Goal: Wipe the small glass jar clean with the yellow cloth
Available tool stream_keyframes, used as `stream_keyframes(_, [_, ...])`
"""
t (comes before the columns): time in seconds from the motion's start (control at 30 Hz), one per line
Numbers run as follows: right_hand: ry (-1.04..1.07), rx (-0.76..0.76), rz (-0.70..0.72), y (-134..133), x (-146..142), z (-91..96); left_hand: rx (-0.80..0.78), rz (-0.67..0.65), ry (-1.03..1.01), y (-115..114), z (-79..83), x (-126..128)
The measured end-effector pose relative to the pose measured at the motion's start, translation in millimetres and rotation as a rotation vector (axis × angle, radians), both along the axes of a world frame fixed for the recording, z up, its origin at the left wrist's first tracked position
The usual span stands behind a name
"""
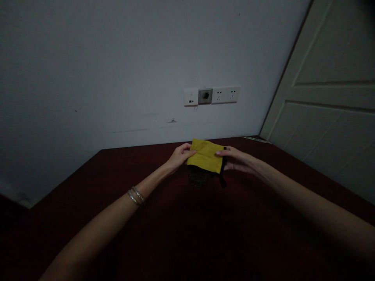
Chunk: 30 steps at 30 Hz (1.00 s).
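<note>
From my head, the camera looks forward and down over the desk [140, 168]. It faces the far wall [117, 70], well back from it.

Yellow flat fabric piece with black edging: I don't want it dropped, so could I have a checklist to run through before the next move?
1. Left hand gripping the yellow flat fabric piece with black edging: ok, thumb on its left side.
2. Right hand gripping it: ok, thumb on the face near the right edge.
3. Silver-coloured bracelets clear of the fabric: ok, they sit on the left wrist.
4. Small dark object below the fabric clear of it: cannot tell, too dim.
5. Lighting: not ok, the dark red tabletop is deep in shadow.
</note>
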State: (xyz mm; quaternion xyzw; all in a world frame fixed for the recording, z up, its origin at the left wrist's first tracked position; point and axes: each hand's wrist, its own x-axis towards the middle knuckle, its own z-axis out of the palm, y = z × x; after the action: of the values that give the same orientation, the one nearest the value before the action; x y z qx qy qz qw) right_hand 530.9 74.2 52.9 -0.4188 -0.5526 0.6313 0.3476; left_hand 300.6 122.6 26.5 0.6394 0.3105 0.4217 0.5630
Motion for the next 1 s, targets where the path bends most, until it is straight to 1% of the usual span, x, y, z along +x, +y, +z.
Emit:
stream_keyframes(0.03, [0.013,0.014,-0.014,-2.1,0.0,-6.2,0.005,0.003,-0.015,0.0,-0.5,-0.5])
stream_keyframes(0.1, [0.015,0.113,-0.094,-4.6,-0.8,-16.2,0.004,-0.04,-0.006,0.2,-1.3,-1.6])
stream_keyframes(0.17, [-0.05,0.295,-0.189,-4.4,0.0,-21.6,-0.032,-0.124,0.043,0.8,-2.4,-3.7])
stream_keyframes(0.2, [-0.109,0.403,-0.21,-3.5,1.7,-22.6,-0.066,-0.166,0.065,1.2,-3.3,-5.2])
stream_keyframes(0.23, [-0.176,0.507,-0.205,-2.2,4.4,-22.7,-0.106,-0.201,0.077,1.8,-4.3,-6.9])
stream_keyframes(0.3, [-0.288,0.677,-0.128,0.6,12.1,-21.3,-0.185,-0.237,0.067,3.2,-6.7,-10.1])
stream_keyframes(0.37, [-0.348,0.777,-0.014,2.8,21.2,-19.4,-0.234,-0.249,0.027,4.2,-8.7,-12.5])
stream_keyframes(0.43, [-0.355,0.811,0.093,3.9,29.1,-17.8,-0.249,-0.274,-0.004,4.0,-9.7,-13.5])
stream_keyframes(0.47, [-0.336,0.792,0.163,4.1,31.6,-17.1,-0.246,-0.282,-0.011,3.4,-9.7,-13.3])
stream_keyframes(0.53, [-0.241,0.653,0.301,4.0,31.9,-16.2,-0.208,-0.261,0.008,1.2,-9.3,-11.6])
stream_keyframes(0.57, [-0.187,0.558,0.33,3.8,29.4,-15.9,-0.174,-0.238,0.033,-0.1,-8.9,-10.0])
stream_keyframes(0.6, [-0.153,0.474,0.318,3.8,25.3,-15.9,-0.134,-0.218,0.063,-1.3,-8.5,-8.0])
stream_keyframes(0.63, [-0.153,0.415,0.269,4.1,19.9,-16.2,-0.089,-0.206,0.088,-2.3,-8.2,-5.9])
stream_keyframes(0.7, [-0.246,0.388,0.152,5.9,8.0,-17.3,-0.005,-0.21,0.092,-2.9,-8.2,-2.1])
stream_keyframes(0.73, [-0.309,0.403,0.118,7.5,2.9,-17.9,0.026,-0.214,0.07,-2.2,-9.0,-1.1])
stream_keyframes(0.8, [-0.416,0.454,0.098,12.1,-2.3,-18.0,0.066,-0.212,0.013,1.6,-13.3,-2.4])
stream_keyframes(0.87, [-0.503,0.543,0.097,17.7,0.2,-15.5,0.077,-0.2,-0.016,6.8,-22.7,-8.4])
stream_keyframes(0.93, [-0.616,0.679,0.135,22.5,7.1,-10.3,0.079,-0.175,0.018,10.0,-36.8,-17.2])
stream_keyframes(1.0, [-0.74,0.857,0.208,24.8,12.6,-4.0,0.091,-0.131,0.122,8.2,-52.6,-24.4])
